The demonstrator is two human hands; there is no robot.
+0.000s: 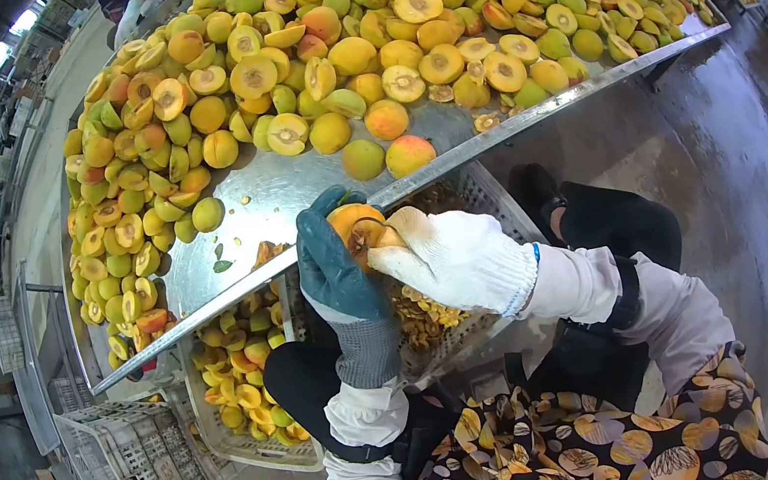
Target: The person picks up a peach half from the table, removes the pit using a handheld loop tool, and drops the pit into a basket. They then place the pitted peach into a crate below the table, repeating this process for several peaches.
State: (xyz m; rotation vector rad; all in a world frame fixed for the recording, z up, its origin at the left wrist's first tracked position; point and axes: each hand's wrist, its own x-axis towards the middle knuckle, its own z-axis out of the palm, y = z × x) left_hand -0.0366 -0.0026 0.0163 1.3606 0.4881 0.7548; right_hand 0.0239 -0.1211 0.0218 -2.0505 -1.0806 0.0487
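Observation:
My left hand [339, 259], in a teal-coated grey glove, is closed around a halved peach [353, 217] just over the front rim of the metal table [451, 154]. The cut orange flesh faces my right hand [453, 251], which wears a white knit glove. Its thumb and fingers are pinched together right at the cut face, where a thin dark curved edge shows; I cannot tell what they grip. Directly below the hands stands a crate of peach scraps [430, 317], partly hidden by the hands and sleeves.
Whole and halved peaches [377, 57] are heaped across the table. Below its left side is a crate of peach halves [240, 356]. Stacked plastic crates [140, 465] stand on the floor at lower left. Wet floor [728, 149] lies to the right.

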